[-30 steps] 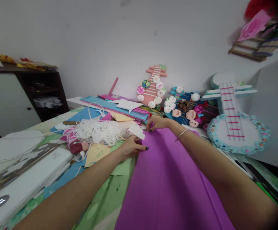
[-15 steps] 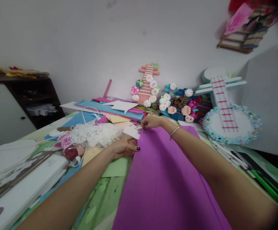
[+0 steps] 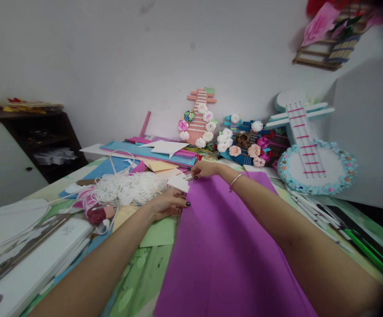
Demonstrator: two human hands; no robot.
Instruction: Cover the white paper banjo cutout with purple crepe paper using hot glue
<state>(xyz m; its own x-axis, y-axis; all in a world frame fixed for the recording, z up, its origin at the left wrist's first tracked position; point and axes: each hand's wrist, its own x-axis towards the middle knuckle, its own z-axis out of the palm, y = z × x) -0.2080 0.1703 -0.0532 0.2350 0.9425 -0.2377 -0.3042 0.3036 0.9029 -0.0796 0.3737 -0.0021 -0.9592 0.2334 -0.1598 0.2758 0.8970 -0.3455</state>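
A long purple sheet of paper (image 3: 224, 246) runs from the near edge of view up to both hands. My left hand (image 3: 168, 204) grips its left edge, thumb on top and fingers curled beneath. Farther up, at the sheet's far left corner, my right hand (image 3: 204, 170) pinches the paper between thumb and fingertips; its forearm crosses over the sheet. A small white card (image 3: 178, 183) lies just beyond my left hand. Beside that hand is a tangled heap of white cord (image 3: 128, 187). Light green paper (image 3: 158, 233) lies under my left wrist.
Blue and pink sheets (image 3: 152, 152) are stacked at the back. Flower-decorated instrument models (image 3: 198, 119) and a larger pale blue one (image 3: 305, 154) lean by the wall. A white device (image 3: 46, 251) lies at left, pens (image 3: 320, 215) at right, on a green patterned tablecloth (image 3: 145, 273).
The view has shifted slightly. Both hands keep their holds at nearly the same places on the purple paper, which looks otherwise unchanged.
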